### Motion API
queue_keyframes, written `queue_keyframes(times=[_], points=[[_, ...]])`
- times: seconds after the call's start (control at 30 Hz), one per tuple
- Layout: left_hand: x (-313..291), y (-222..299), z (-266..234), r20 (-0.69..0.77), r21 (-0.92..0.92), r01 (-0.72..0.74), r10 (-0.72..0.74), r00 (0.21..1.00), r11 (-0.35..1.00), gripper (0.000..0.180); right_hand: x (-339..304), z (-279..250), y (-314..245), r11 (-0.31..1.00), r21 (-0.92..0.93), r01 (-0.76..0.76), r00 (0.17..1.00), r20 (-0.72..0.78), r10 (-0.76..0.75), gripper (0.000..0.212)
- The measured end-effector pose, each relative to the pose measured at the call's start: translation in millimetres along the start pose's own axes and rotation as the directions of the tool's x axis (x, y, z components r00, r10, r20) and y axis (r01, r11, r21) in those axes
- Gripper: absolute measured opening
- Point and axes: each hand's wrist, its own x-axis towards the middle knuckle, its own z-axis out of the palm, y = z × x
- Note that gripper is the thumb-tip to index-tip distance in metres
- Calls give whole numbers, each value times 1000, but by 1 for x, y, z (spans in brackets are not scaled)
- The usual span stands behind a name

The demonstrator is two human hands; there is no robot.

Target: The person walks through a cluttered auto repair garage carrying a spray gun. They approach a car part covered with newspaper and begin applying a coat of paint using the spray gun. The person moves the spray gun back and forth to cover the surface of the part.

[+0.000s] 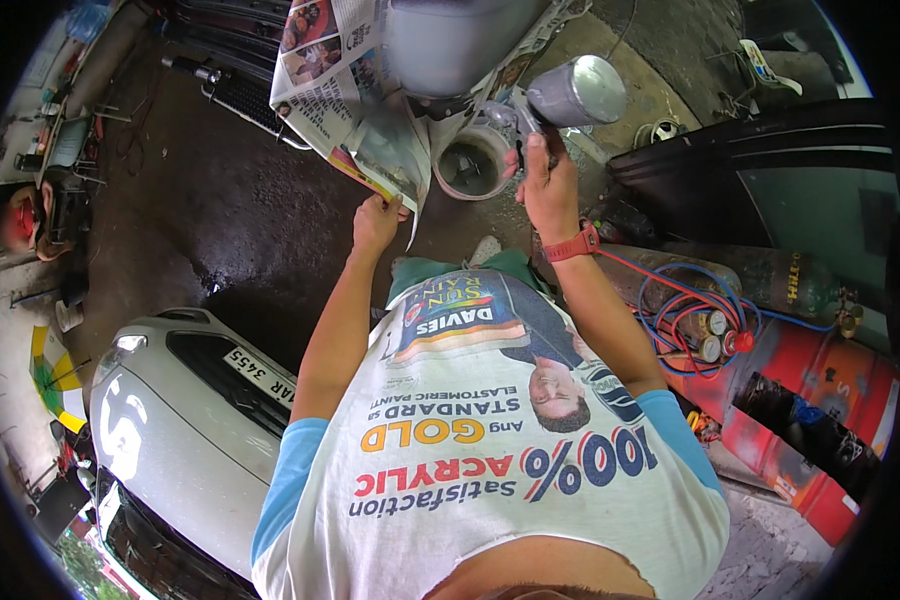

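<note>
My right hand [552,190], with a red watch on its wrist, is closed round the handle of a spray gun [582,92] with a silver metal cup. The gun is raised to the right of a grey painted panel [440,45]. Newspaper sheets [335,85] surround the panel at its left and lower sides. My left hand [378,222] pinches the lower corner of the newspaper, where a yellow and red strip shows. Between my hands, lower down, stands a round bucket [470,165] with murky liquid in it. The gun's nozzle is hard to make out against the newspaper.
A white car [190,400] stands at the left. On the right lie gas cylinders [770,280], coiled red and blue hoses [690,310] with gauges, and red drums [800,440]. A dark panel [770,150] leans at the right. The dark floor [190,210] looks wet.
</note>
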Motion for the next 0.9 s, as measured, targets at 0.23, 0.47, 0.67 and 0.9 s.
queue_keyframes(times=[0.23, 0.47, 0.67, 0.9], points=[[-1, 2, -1, 3, 5, 15, -15, 1000, 1000, 34, 6, -24, 21, 997, -78, 8, 991, -135, -19, 41], [0, 3, -3, 9, 17, 7, -7, 1000, 1000, 35, -4, -7, 32, 992, -123, 2, 998, -57, -9, 38], [2, 3, -4, 10, 61, 1, -1, 1000, 998, 38, -9, 17, 34, 984, -121, 130, 990, 62, -123, 40], [1, 2, -4, 10, 39, -6, 6, 1000, 999, 36, -5, 4, 55, 987, -158, 39, 999, -8, -40, 38]])
